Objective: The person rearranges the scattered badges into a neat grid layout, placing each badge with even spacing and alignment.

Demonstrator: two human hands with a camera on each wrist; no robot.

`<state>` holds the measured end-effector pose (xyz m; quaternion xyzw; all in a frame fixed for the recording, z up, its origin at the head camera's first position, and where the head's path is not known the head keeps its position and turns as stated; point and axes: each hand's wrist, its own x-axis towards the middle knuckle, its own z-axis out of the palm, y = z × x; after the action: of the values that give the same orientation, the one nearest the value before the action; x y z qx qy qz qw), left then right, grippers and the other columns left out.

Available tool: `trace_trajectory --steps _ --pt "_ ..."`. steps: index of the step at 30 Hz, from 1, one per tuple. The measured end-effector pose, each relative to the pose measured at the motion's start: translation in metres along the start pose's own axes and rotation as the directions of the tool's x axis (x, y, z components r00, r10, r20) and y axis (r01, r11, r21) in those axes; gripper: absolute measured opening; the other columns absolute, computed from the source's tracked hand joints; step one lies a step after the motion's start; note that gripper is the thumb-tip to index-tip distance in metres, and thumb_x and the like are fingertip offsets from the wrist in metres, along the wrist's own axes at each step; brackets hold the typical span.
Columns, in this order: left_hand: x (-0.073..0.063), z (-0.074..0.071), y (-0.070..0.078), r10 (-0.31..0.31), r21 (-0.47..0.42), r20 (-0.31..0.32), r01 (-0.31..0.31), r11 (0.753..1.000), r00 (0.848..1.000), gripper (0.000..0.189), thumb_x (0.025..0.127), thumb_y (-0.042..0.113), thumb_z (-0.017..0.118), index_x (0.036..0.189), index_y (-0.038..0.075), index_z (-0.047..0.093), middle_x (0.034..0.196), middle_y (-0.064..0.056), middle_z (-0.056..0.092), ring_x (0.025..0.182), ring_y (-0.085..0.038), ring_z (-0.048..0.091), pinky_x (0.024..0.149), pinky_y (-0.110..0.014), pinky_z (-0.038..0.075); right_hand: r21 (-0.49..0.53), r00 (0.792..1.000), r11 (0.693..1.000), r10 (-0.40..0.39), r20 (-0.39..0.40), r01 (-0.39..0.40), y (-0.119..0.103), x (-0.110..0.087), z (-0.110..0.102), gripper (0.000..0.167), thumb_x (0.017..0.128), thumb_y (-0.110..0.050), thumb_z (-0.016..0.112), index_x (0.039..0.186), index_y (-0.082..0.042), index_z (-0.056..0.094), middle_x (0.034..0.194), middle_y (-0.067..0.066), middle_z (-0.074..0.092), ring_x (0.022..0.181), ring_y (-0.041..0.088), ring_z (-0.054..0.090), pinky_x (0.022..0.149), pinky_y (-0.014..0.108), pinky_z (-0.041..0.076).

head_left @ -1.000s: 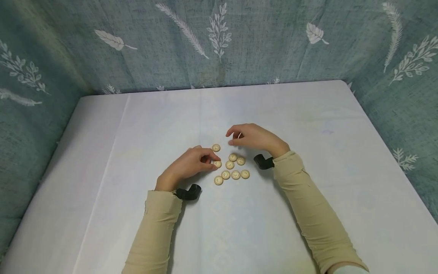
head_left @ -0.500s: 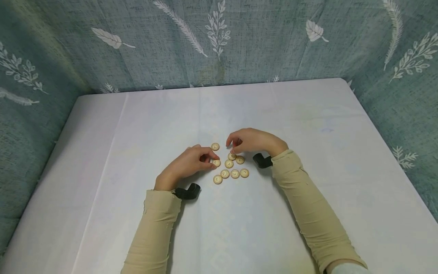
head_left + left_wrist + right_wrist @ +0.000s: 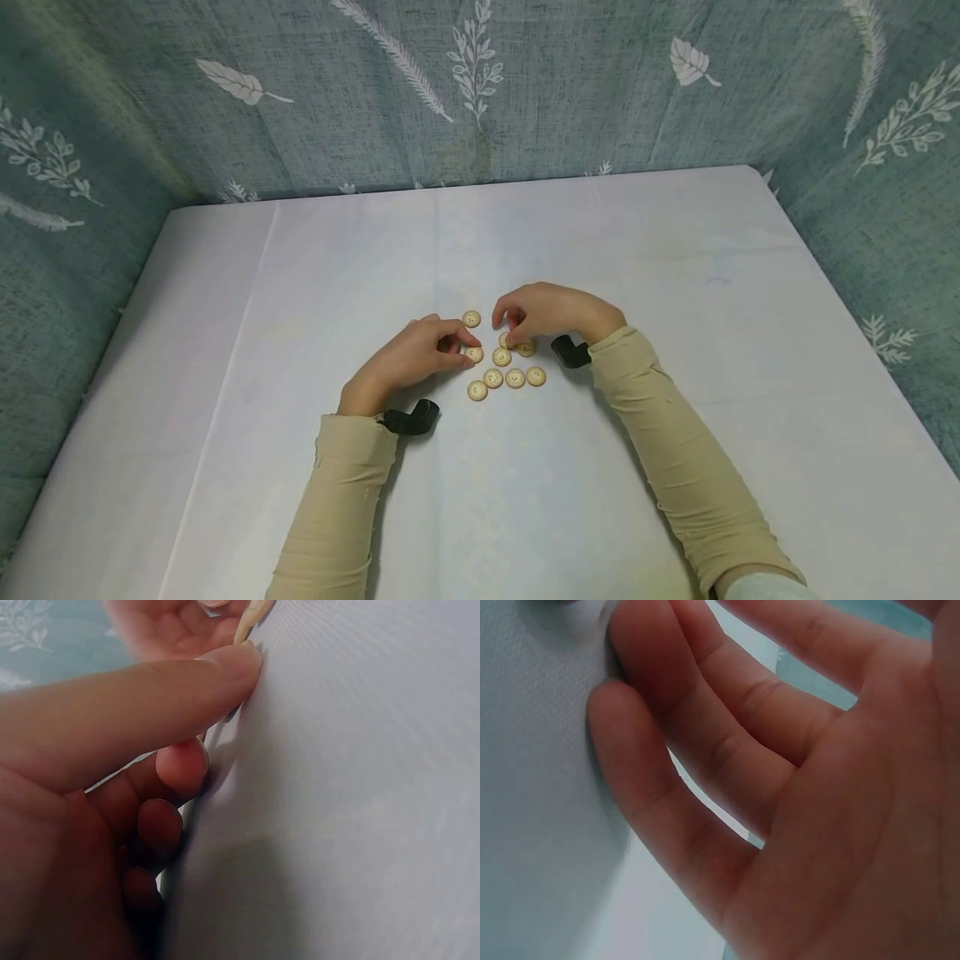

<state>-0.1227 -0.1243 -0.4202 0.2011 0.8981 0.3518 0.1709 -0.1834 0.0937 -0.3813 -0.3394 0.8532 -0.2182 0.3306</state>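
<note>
From the head camera, your left hand [image 3: 408, 358] covers one side of the pinched button [image 3: 475, 354], and your right hand [image 3: 551, 308] hides part of the far button [image 3: 503, 342]; you cannot tell whether it grips it. Marks on the other buttons [image 3: 515, 378] are too small to read. The bottom edge crops your left sleeve [image 3: 333, 508]. Your right wrist view leaves a dark shape [image 3: 559, 601] cut off and blurred.

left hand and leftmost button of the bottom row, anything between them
Only bare white tablecloth lies between the left hand and that button, in the head view.
</note>
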Motion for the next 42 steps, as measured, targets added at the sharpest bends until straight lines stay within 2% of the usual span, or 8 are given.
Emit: trace_trajectory --steps 9,16,23,32,42 --pt "0.0 0.0 0.0 -0.002 -0.007 0.0 0.002 1.0 1.0 0.018 0.078 0.027 0.069 0.095 0.025 0.064 0.071 0.003 0.051 0.067 -0.015 0.042 0.06 -0.03 0.034 -0.055 0.999 0.998 0.033 -0.006 -0.033 -0.006 0.001 0.003 0.022 0.076 -0.013 0.069 0.095 -0.015 0.06 0.079 0.0 0.052 0.072 0.015 0.047 0.065 0.028 0.038" --pt "0.0 -0.002 0.001 0.036 -0.005 -0.001 -0.036 0.999 0.999 0.018 0.078 0.027 0.068 0.096 0.024 0.064 0.07 0.004 0.05 0.067 -0.015 0.041 0.061 -0.03 0.033 -0.097 0.999 0.994 0.039 -0.024 -0.041 -0.005 0.003 0.005 0.018 0.074 -0.012 0.071 0.087 -0.016 0.058 0.076 0.0 0.049 0.072 0.015 0.045 0.064 0.028 0.036" --pt "-0.001 -0.002 0.001 0.053 -0.018 0.008 -0.053 0.998 0.999 0.02 0.078 0.026 0.069 0.097 0.025 0.064 0.07 0.005 0.051 0.068 -0.014 0.041 0.061 -0.03 0.034 -0.064 0.998 0.997 0.051 -0.027 -0.053 -0.006 0.001 0.004 0.017 0.075 -0.013 0.071 0.084 -0.015 0.057 0.076 -0.001 0.05 0.072 0.014 0.046 0.064 0.028 0.036" --pt "-0.001 -0.001 0.002 0.063 -0.011 0.016 -0.063 0.998 0.998 0.021 0.077 0.026 0.07 0.096 0.024 0.063 0.068 0.005 0.05 0.067 -0.014 0.04 0.062 -0.03 0.033 -0.028 0.997 0.997 0.065 -0.03 -0.066 -0.001 0.0 0.003 0.016 0.078 -0.018 0.069 0.09 -0.018 0.059 0.079 -0.001 0.054 0.073 0.014 0.048 0.067 0.029 0.038" --pt "0.0 -0.003 0.0 0.023 -0.01 0.017 -0.023 1.0 1.0 0.029 0.077 0.028 0.07 0.103 0.023 0.059 0.072 0.005 0.052 0.07 -0.014 0.043 0.067 -0.03 0.034 0.052 0.996 0.998 0.033 -0.089 -0.029 0.009 0.001 -0.001 0.012 0.082 -0.02 0.064 0.093 -0.017 0.06 0.079 -0.001 0.057 0.073 0.015 0.05 0.069 0.03 0.039"
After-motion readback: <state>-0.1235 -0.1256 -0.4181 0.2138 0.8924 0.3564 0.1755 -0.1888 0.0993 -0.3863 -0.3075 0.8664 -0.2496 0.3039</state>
